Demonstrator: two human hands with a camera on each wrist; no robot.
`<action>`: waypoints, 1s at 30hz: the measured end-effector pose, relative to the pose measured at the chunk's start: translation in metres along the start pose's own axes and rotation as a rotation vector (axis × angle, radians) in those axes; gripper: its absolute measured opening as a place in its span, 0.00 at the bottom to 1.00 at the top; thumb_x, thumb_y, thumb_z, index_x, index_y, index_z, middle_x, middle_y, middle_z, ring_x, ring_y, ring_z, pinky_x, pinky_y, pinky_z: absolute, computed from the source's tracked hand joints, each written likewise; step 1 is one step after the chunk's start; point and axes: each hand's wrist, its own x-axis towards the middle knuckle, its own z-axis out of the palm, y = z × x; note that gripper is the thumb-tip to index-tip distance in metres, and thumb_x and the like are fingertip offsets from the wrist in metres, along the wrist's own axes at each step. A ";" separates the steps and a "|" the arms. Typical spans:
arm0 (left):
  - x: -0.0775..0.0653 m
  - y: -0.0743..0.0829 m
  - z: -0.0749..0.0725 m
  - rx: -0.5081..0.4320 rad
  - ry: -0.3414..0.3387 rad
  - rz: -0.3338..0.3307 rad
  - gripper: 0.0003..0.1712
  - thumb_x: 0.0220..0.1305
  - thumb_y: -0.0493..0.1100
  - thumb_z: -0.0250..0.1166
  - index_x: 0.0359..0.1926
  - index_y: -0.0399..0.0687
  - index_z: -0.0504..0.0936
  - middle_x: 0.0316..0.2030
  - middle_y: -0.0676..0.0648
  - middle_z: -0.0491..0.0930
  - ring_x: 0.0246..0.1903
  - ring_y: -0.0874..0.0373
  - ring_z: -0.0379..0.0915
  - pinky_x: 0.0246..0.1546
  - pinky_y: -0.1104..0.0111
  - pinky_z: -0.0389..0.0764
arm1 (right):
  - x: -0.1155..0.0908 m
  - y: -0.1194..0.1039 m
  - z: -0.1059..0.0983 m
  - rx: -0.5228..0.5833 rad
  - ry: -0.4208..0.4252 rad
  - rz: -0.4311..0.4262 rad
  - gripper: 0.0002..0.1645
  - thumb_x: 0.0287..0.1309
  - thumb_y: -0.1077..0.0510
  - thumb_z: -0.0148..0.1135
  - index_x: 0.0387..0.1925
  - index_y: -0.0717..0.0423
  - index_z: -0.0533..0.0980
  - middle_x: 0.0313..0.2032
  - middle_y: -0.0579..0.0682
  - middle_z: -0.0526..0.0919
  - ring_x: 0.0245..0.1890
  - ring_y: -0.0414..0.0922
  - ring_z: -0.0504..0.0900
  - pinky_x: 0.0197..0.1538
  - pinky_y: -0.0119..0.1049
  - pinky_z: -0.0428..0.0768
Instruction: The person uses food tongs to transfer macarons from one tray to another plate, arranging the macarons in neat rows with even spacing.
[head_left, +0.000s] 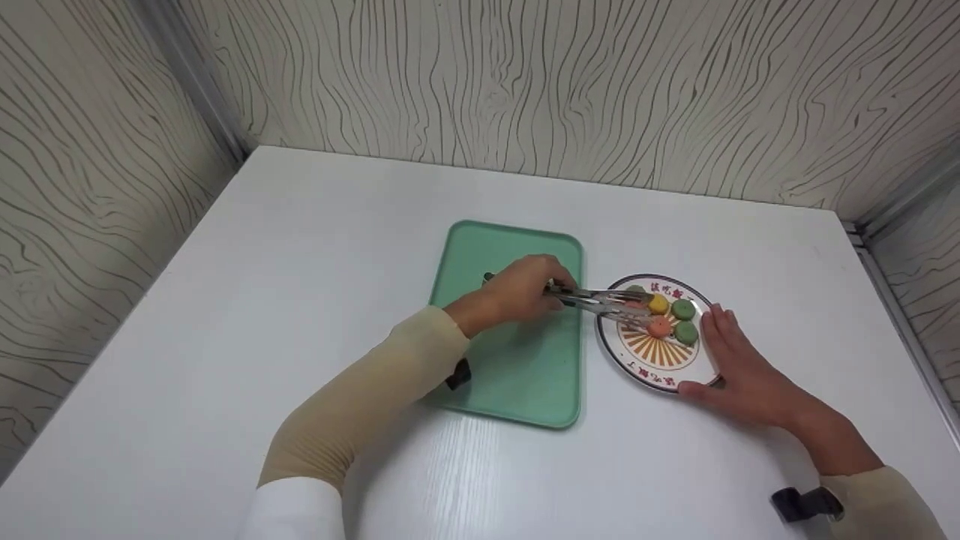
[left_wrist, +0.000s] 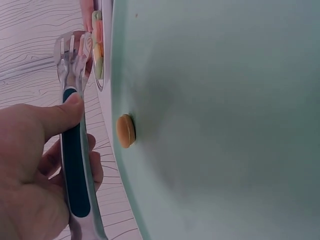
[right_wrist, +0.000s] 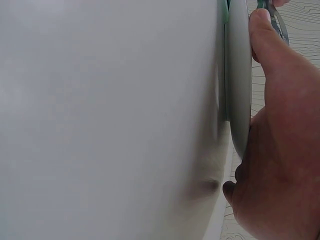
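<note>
My left hand (head_left: pixel 525 289) grips metal tongs (left_wrist: pixel 76 155), the thumb along their dark handle inlay. The ends of the tongs reach over a round patterned plate (head_left: pixel 694 366); whether they pinch anything is unclear. On the plate lie several small macarons: a yellow one (head_left: pixel 658 303), an orange-pink one (head_left: pixel 659 327), green ones (head_left: pixel 685 332) and others partly behind the tongs. My right hand (head_left: pixel 750 386) touches the plate's right rim, fingers extended and thumb at the near edge. In the left wrist view, an orange macaron (left_wrist: pixel 125 131) sits by the edge of a green tray (left_wrist: pixel 225 125).
The tray lies left of the plate on a white table (head_left: pixel 315 247); my left forearm crosses its near left part. Wood-grain patterned panels (head_left: pixel 495 90) stand behind and on both sides. A black wrist mount (head_left: pixel 806 504) shows at my right sleeve.
</note>
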 end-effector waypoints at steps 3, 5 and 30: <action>0.001 0.000 0.002 0.000 -0.001 -0.001 0.16 0.66 0.33 0.68 0.54 0.47 0.88 0.47 0.51 0.85 0.46 0.61 0.76 0.52 0.69 0.77 | 0.000 0.001 0.001 -0.002 0.003 -0.005 0.71 0.61 0.35 0.67 0.78 0.68 0.32 0.78 0.67 0.28 0.78 0.62 0.24 0.70 0.71 0.48; 0.002 0.000 0.003 0.000 -0.002 -0.004 0.16 0.66 0.33 0.68 0.53 0.47 0.88 0.47 0.51 0.86 0.47 0.61 0.77 0.52 0.69 0.78 | 0.001 0.002 0.001 -0.002 0.006 -0.009 0.71 0.61 0.35 0.67 0.78 0.68 0.32 0.78 0.67 0.28 0.78 0.62 0.24 0.70 0.71 0.48; 0.005 -0.001 0.010 -0.009 -0.022 -0.044 0.16 0.67 0.31 0.66 0.53 0.48 0.88 0.47 0.52 0.86 0.47 0.62 0.78 0.51 0.69 0.78 | -0.001 0.003 0.001 0.010 0.014 -0.027 0.71 0.61 0.36 0.67 0.78 0.70 0.33 0.78 0.67 0.28 0.78 0.63 0.25 0.74 0.65 0.43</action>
